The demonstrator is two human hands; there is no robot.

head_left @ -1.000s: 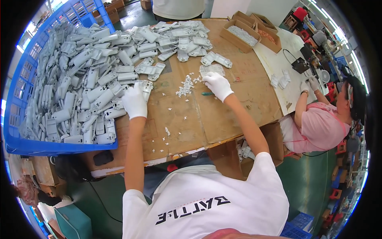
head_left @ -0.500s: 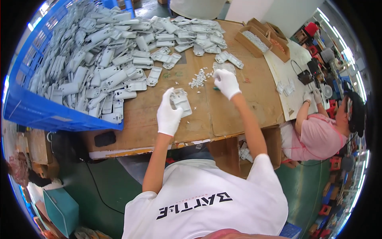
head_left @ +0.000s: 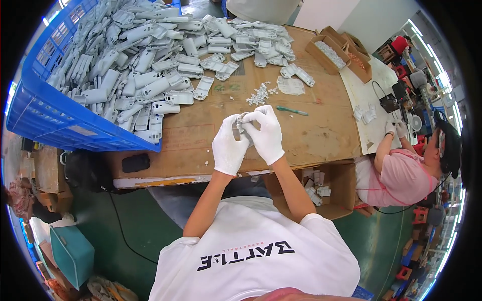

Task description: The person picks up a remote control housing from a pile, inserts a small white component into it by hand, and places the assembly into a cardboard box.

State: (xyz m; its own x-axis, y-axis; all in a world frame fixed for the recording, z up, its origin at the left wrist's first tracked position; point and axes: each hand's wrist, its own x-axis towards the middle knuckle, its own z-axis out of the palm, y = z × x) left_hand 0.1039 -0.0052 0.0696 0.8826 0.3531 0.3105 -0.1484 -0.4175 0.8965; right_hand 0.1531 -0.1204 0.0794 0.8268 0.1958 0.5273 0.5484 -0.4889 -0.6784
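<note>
Both hands wear white gloves and meet over the near middle of the table. My left hand (head_left: 230, 148) is closed around a pale grey plastic housing (head_left: 242, 125), mostly hidden by the gloves. Against its upper side, the thumb and fingers of my right hand (head_left: 265, 133) are pinched together; whether a small part sits between them is hidden. Just beyond the hands lies a little heap of tiny white parts (head_left: 260, 95). A teal pen-like stick (head_left: 292, 111) rests to the right of it, near a clear plastic sheet or bag (head_left: 291, 86).
A blue crate (head_left: 85, 133) at the left overflows with similar housings (head_left: 145, 60) onto the cardboard-covered table (head_left: 321, 120). Cardboard boxes (head_left: 329, 55) stand at the far right. Below the table edge is an open carton (head_left: 341, 190). A co-worker in pink (head_left: 404, 173) sits at the right.
My right hand has come back from beside the teal stick to the housing, uncovering the stick. My left hand has moved slightly right and turned the housing, which the gloves now mostly cover.
</note>
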